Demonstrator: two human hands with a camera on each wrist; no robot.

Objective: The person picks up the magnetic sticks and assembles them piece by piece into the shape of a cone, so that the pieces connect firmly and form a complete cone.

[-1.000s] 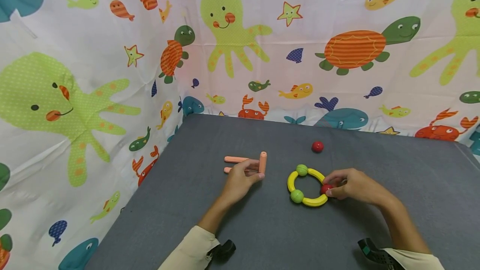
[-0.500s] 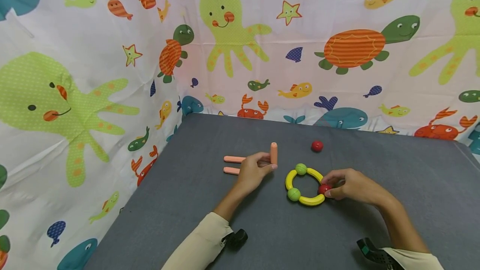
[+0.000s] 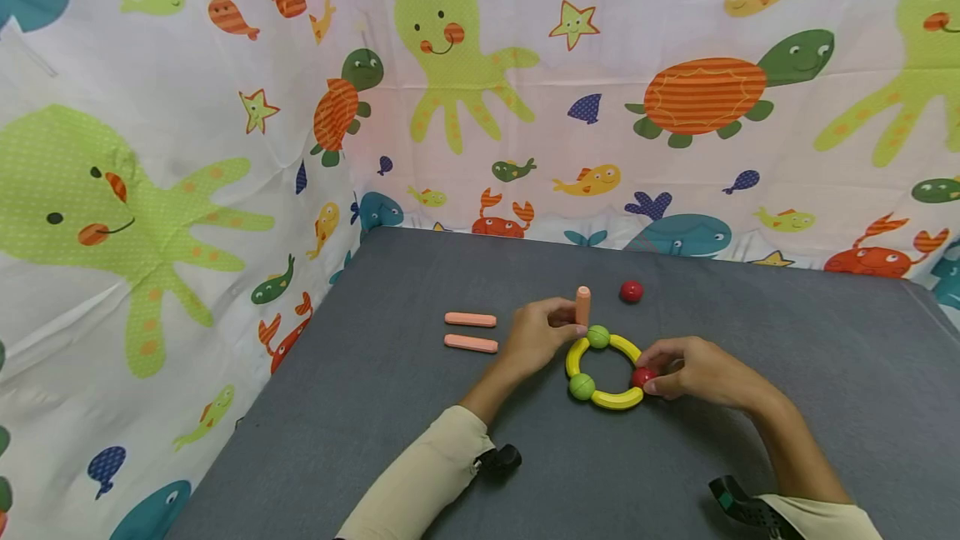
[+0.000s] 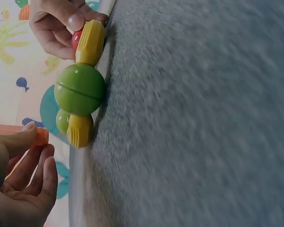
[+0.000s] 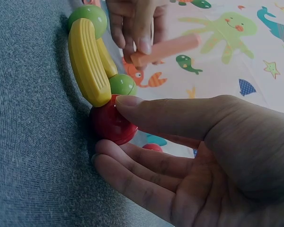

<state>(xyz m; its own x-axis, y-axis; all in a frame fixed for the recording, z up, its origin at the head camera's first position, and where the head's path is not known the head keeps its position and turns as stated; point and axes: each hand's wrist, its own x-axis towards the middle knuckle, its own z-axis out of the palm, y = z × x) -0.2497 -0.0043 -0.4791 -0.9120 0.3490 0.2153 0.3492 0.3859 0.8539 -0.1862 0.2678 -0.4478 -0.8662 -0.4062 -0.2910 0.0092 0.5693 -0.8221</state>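
Two loose peach sticks (image 3: 470, 332) lie flat and parallel at the left of the grey table (image 3: 375, 440), one just behind the other, apart from each other and from our hands. Moving right, we note the left hand (image 3: 538, 336), cream sleeve (image 3: 420, 486) on its forearm, with fingers curled in a pinch grip round a third peach stick (image 3: 582, 305); we hold it upright, its lower end just behind the rear green ball (image 3: 598, 337), though we cannot tell whether stick and ball touch. In the left wrist view the thumb and fingertips close on the stick's end (image 4: 40, 137), with the nearer green ball (image 4: 79, 90) large in front. Next right lies the curved toy (image 3: 603, 365) on the table: yellow arcs (image 3: 617, 398) joined by green balls, forming a ring open at its right rear. At the right end of the front arc sits a red ball (image 3: 642, 377), which the right hand (image 3: 693, 369) pinches between thumb and fingers; the right wrist view shows the thumb tip on top of the ball (image 5: 111, 124) and the fingers beneath it, the ball touching the yellow arc's end (image 5: 87, 61). Behind the ring, near the rear green ball but apart from it, a second red ball (image 3: 631, 291) rests alone on the table. A printed sea-creature cloth (image 3: 187, 148) backs the table on the left and rear.
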